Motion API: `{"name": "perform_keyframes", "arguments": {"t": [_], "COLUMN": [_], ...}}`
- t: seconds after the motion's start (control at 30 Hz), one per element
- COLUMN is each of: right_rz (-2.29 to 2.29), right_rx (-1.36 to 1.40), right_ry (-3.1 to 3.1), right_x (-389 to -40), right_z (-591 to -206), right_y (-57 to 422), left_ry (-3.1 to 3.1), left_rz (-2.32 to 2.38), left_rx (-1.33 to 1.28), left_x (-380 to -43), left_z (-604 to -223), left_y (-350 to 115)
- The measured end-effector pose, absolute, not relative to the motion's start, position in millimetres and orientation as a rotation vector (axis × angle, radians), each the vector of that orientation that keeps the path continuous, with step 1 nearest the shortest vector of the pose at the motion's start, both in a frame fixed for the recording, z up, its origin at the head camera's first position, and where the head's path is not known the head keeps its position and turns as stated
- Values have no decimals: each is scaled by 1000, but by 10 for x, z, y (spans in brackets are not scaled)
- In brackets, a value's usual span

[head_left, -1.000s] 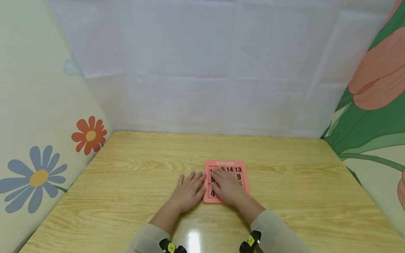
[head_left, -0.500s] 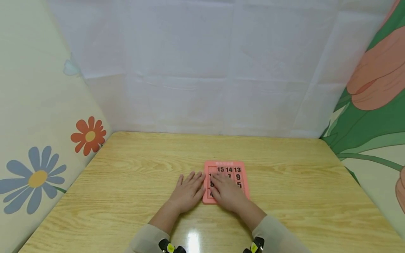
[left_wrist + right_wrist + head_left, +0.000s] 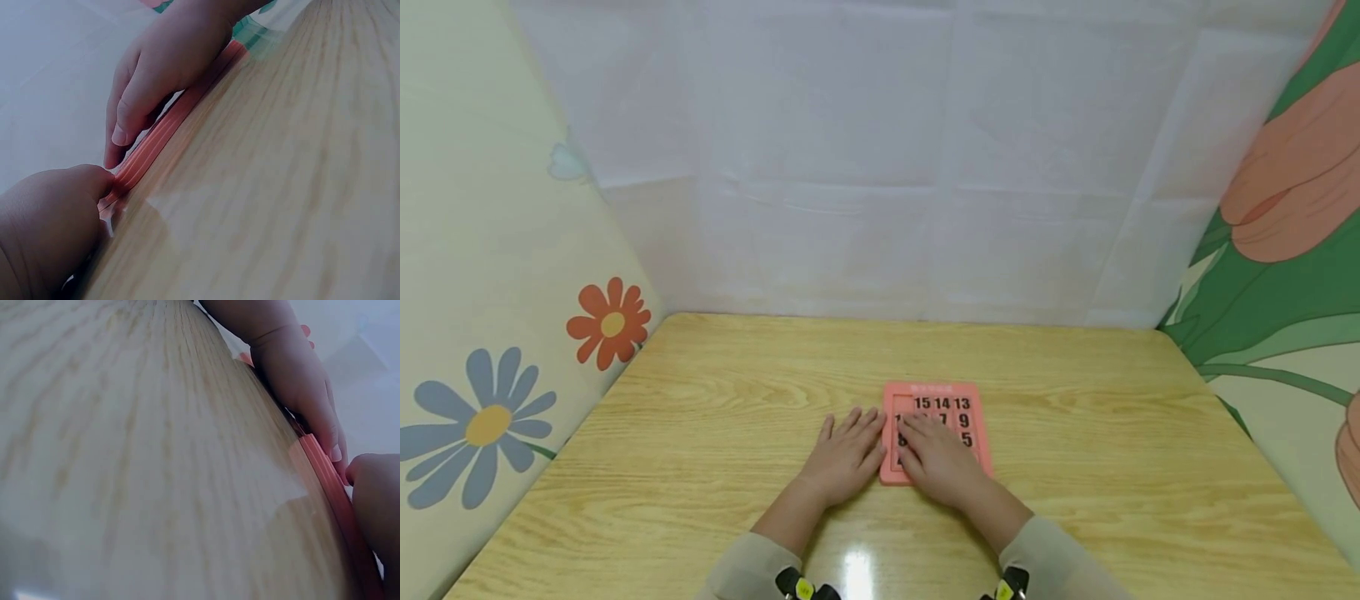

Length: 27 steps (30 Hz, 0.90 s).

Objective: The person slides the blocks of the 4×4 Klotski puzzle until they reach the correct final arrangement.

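Note:
A pink sliding number puzzle (image 3: 934, 388) with black numerals lies flat on the table. Its top row shows 15, 14 and 13, and the top left slot is bare. My left hand (image 3: 844, 458) lies with extended fingers along the puzzle's left side; in the left wrist view its thumb (image 3: 94, 181) meets the pink edge. My right hand (image 3: 942, 458) is over the lower middle tiles, fingertips on the left columns, hiding several numbers. The right wrist view shows the frame's pink side (image 3: 331, 487) from low down, between both hands.
The wood-grain table (image 3: 737, 367) runs back to a white cloth (image 3: 820, 167). Flower-printed panels stand at the left (image 3: 490, 250) and right (image 3: 1262, 292). Black wrist straps (image 3: 805, 587) sit by the light sleeves (image 3: 752, 567).
The left-column tiles have slid toward me, baring the top left slot. My right fingertips have drawn back slightly from the top row, uncovering the 15. The left hand has stayed put.

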State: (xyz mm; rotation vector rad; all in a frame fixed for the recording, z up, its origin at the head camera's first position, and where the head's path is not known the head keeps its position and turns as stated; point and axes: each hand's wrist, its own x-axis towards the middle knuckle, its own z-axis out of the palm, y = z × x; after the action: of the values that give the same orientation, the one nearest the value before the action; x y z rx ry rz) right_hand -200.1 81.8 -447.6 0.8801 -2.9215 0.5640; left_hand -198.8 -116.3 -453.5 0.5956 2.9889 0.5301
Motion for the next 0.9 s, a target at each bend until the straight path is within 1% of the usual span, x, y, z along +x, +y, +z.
{"name": "perform_keyframes", "arguments": {"t": [0.2,0.63,0.9], "right_rz": [668,665,662], "right_rx": [773,436,385], "right_ry": [-2920,-2947,-2957], "right_x": [-2013,-2120,-2123], "right_z": [-4467,-4497,-4501], "right_y": [893,1167,1208], "left_ry": [2989,2975,2970], "left_rz": [540,562,574], "left_rx": [587,575,576], "left_x": [-1985,-1968,-1968], "left_z": [-4530,-4514,-4514], "left_y": [-1160,-1164,-1165]}}
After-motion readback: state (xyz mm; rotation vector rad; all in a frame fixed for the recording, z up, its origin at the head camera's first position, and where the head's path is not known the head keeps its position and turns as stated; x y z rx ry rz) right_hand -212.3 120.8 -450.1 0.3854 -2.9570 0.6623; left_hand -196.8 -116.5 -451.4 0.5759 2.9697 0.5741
